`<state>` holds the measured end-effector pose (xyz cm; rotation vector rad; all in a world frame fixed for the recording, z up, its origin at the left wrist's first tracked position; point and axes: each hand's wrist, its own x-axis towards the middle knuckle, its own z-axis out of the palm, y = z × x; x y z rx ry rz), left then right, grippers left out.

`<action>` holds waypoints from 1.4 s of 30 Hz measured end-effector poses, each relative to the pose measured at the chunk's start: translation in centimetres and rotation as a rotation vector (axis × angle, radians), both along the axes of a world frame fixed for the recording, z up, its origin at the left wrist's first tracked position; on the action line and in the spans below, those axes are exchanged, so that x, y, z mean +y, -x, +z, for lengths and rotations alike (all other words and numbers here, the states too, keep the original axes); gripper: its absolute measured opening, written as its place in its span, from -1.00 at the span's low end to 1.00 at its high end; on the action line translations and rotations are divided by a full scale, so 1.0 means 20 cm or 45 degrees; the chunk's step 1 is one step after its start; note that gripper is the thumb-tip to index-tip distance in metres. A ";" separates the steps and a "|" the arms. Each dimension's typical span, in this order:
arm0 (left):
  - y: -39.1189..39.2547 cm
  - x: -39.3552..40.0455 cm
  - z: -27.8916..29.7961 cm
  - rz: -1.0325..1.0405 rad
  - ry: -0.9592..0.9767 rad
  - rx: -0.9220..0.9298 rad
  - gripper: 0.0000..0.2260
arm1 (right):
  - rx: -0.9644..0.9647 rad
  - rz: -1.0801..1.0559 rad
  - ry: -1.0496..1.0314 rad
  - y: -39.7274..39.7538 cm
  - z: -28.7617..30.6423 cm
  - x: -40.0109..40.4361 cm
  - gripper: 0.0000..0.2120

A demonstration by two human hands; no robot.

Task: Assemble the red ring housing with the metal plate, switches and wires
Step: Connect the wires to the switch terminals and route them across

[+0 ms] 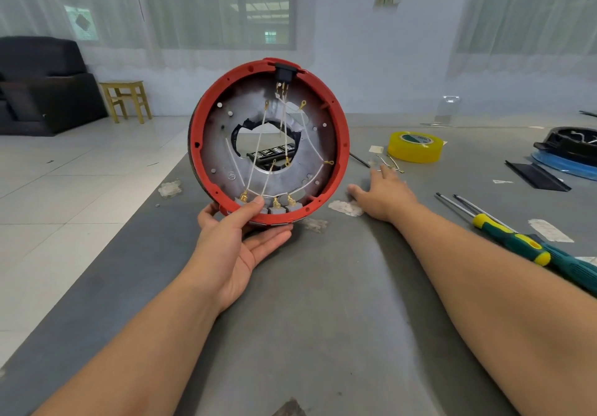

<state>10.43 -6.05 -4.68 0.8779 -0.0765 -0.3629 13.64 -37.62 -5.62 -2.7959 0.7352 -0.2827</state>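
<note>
My left hand (239, 241) grips the red ring housing (343, 153) by its lower rim and holds it upright, thumb inside, fingers underneath. Inside sits the round metal plate (214, 144) with a central hole. White wires (258, 144) with gold terminals cross the hole. Grey switches (277, 209) line the bottom edge and a black socket (285, 71) sits at the top. My right hand (386, 191) lies flat on the grey mat, fingers stretched towards loose wires (392, 162) beside the yellow tape.
A yellow tape roll (415, 146) lies at the right rear. Two green-yellow screwdrivers (517, 241) rest at the right. Black and blue parts (565, 153) sit at the far right. A black bit case (274, 152) shows through the hole. Tape scraps dot the grey mat (323, 318).
</note>
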 end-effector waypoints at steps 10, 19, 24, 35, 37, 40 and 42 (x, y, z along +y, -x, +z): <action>-0.02 -0.01 -0.01 0.029 0.019 0.005 -0.41 | 0.118 -0.092 0.134 -0.17 0.01 -0.19 -0.17; -0.02 -0.01 -0.01 0.020 0.026 0.013 -0.42 | 0.174 0.042 0.124 -0.05 0.01 -0.12 -0.28; 0.00 -0.01 0.01 0.036 0.005 0.026 -0.47 | 0.114 0.142 0.146 0.14 0.00 0.00 -0.42; 0.04 -0.01 0.02 0.064 -0.056 0.007 -0.43 | -0.127 0.160 0.278 0.52 0.00 0.22 -0.65; 0.03 -0.01 0.02 0.062 -0.055 0.004 -0.41 | -0.201 0.139 0.239 0.53 0.01 0.22 -0.68; 0.02 -0.01 0.02 0.058 -0.047 0.005 -0.39 | -0.388 -0.005 -0.017 0.49 0.06 0.18 -0.70; 0.02 -0.02 0.01 0.050 -0.048 0.000 -0.39 | -0.449 -0.127 -0.193 0.46 0.10 0.13 -0.73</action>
